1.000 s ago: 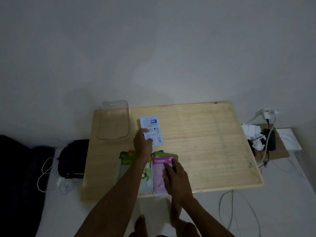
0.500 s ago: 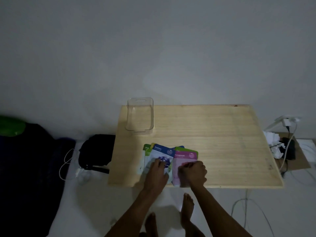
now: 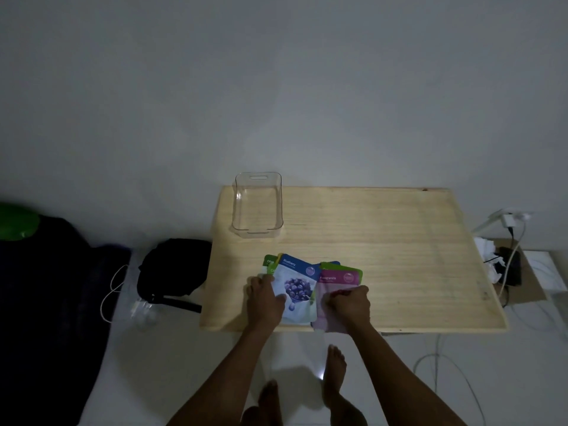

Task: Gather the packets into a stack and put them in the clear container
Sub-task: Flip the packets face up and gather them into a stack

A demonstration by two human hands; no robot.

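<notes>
Your left hand [image 3: 265, 299] lies flat on the blueberry packet [image 3: 296, 287]; your right hand [image 3: 350, 304], fingers curled, pinches the pink packet [image 3: 336, 279] – all near the table [image 3: 399, 256] front edge. Since before, the white packet has joined the fan – the clear container [image 3: 257, 204] stands well apart.

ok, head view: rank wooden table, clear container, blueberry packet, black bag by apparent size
1. wooden table, by far the largest.
2. black bag.
3. clear container.
4. blueberry packet, partly covered by the left hand.
Bag versus container is close, and the bag sits on the floor, so unsure.
</notes>
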